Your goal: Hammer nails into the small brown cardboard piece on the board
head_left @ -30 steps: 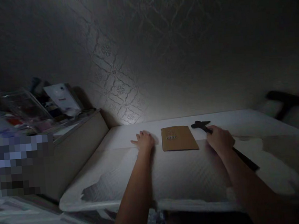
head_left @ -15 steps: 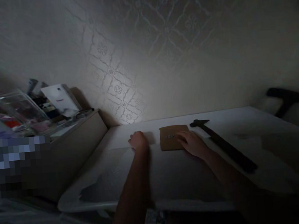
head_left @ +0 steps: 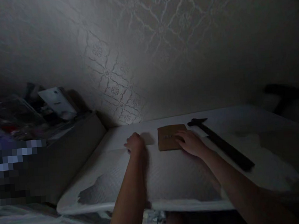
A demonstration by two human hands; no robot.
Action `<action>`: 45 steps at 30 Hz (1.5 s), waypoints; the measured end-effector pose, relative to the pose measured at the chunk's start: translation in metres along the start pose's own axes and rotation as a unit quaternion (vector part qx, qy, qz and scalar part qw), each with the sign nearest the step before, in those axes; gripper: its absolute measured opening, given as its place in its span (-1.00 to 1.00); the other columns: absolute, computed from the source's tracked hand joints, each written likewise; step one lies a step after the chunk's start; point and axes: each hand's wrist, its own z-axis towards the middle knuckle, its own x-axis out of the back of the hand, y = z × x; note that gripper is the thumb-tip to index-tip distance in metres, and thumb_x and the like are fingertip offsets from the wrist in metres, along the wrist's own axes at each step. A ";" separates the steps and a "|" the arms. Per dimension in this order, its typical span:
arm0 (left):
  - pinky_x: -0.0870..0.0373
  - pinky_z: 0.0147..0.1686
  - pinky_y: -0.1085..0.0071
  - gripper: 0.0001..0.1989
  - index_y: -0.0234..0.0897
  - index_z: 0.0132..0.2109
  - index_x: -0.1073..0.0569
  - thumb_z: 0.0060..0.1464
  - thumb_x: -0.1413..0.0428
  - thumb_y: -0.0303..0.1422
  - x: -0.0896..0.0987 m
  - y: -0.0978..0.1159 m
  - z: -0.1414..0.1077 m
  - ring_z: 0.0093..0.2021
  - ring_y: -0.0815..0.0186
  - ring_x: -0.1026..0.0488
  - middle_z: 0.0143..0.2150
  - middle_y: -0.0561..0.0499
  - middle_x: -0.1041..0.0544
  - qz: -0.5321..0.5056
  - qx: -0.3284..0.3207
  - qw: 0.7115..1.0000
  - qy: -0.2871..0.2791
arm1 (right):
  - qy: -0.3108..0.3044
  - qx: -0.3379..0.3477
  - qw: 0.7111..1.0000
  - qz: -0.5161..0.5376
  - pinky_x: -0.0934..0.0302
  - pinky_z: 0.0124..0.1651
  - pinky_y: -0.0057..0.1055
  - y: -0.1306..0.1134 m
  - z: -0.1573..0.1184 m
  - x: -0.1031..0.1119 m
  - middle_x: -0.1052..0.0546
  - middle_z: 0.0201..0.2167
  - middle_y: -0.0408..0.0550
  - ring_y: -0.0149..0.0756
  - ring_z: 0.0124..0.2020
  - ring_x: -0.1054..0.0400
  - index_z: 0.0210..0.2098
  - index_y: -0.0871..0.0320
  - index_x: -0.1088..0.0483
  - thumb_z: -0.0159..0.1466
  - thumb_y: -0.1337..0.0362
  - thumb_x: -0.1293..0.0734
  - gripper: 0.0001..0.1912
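Observation:
On the white table lies a flat brown cardboard piece [head_left: 167,143] with several small metallic items on it, too dark to tell apart. My right hand [head_left: 190,141] rests at its right side, fingers apart over the small items. My left hand [head_left: 135,143] is on the table to the left of the cardboard, not touching it; its fingers curl downward and whatever they hold, if anything, is hidden. A dark hammer [head_left: 224,145] lies slanted to the right of the cardboard, its head toward the wall.
At the left stands a cabinet [head_left: 71,142] topped with a white box [head_left: 56,100], a clear container and clutter. Behind the table rises a patterned wall [head_left: 187,60]. A dark T-shaped object [head_left: 285,92] is at the far right. The table's front edge [head_left: 188,205] runs below my forearms.
The view has shifted slightly. My left hand has moved a little to the left on the table, while my right hand stays on the cardboard.

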 end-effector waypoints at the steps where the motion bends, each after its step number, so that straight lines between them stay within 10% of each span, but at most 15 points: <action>1: -0.23 -0.03 0.12 -0.72 -0.22 -0.10 -0.49 0.12 0.05 -0.44 0.000 0.000 0.000 0.02 0.07 -0.42 -0.05 -0.20 -0.53 -0.001 -0.001 1.000 0.000 | 0.001 0.000 1.000 -0.002 -0.13 0.14 -0.23 0.000 0.000 0.000 -0.47 0.02 0.06 -0.18 0.06 -0.32 -0.07 0.17 -0.46 0.26 0.33 -0.21 -0.71; 32: -0.32 -0.10 0.21 -0.75 -0.25 -0.13 -0.53 0.10 -0.01 -0.38 0.004 0.005 -0.003 -0.01 0.06 -0.46 -0.10 -0.22 -0.56 -0.013 -0.018 1.000 0.003 | 0.002 0.001 1.000 -0.006 -0.12 0.15 -0.22 0.004 0.001 -0.004 -0.46 0.03 0.06 -0.18 0.07 -0.31 -0.06 0.16 -0.46 0.26 0.31 -0.22 -0.70; 45: -0.37 -0.22 0.50 -0.84 -0.34 -0.25 -0.56 0.08 -0.09 -0.42 -0.007 0.024 -0.007 -0.20 0.28 -0.51 -0.23 -0.07 -0.60 -0.269 -0.190 0.943 -0.056 | -0.009 0.023 0.999 0.034 -0.10 0.17 -0.24 -0.004 -0.001 -0.004 -0.45 0.05 0.10 -0.20 0.09 -0.29 -0.03 0.21 -0.44 0.23 0.31 -0.27 -0.67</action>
